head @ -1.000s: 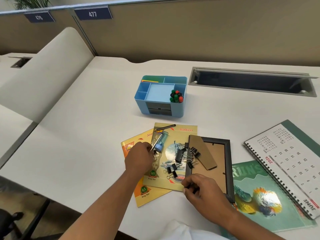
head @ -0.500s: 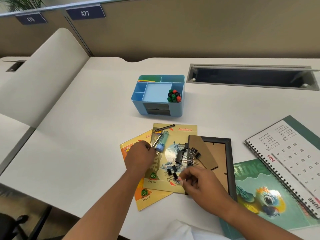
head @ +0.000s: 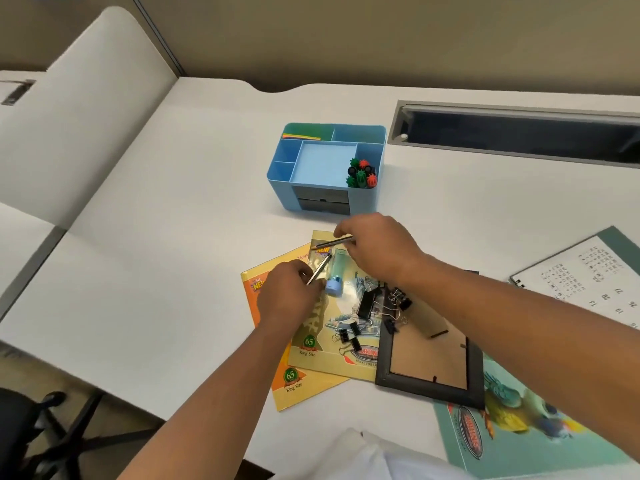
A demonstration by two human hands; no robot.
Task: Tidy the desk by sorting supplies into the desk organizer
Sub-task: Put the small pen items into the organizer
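Note:
A blue desk organizer [head: 277, 174] stands on the white desk, with several green and red capped markers [head: 362, 173] in its right compartment. In front of it lie yellow notebooks [head: 311, 355]. My left hand [head: 289, 296] pinches a silver pen [head: 320, 268] over the notebooks. My right hand [head: 377, 249] pinches a dark pencil [head: 334, 241] near the top notebook's far edge. A blue-capped glue tube [head: 336, 275] lies between the hands. Several black binder clips [head: 367, 313] are scattered on the notebook and on a black picture frame [head: 429, 355].
A spiral calendar [head: 595, 275] lies at the right, and a teal book [head: 512, 431] under the frame. A grey cable tray [head: 519, 133] is recessed in the desk behind. A white divider panel [head: 69, 109] rises at the left. A chair base [head: 52, 431] shows below the desk's edge.
My right hand left the binder clips near the frame and moved forward to the pencil, which it now pinches. My left hand stays on the silver pen. The camera tilted down.

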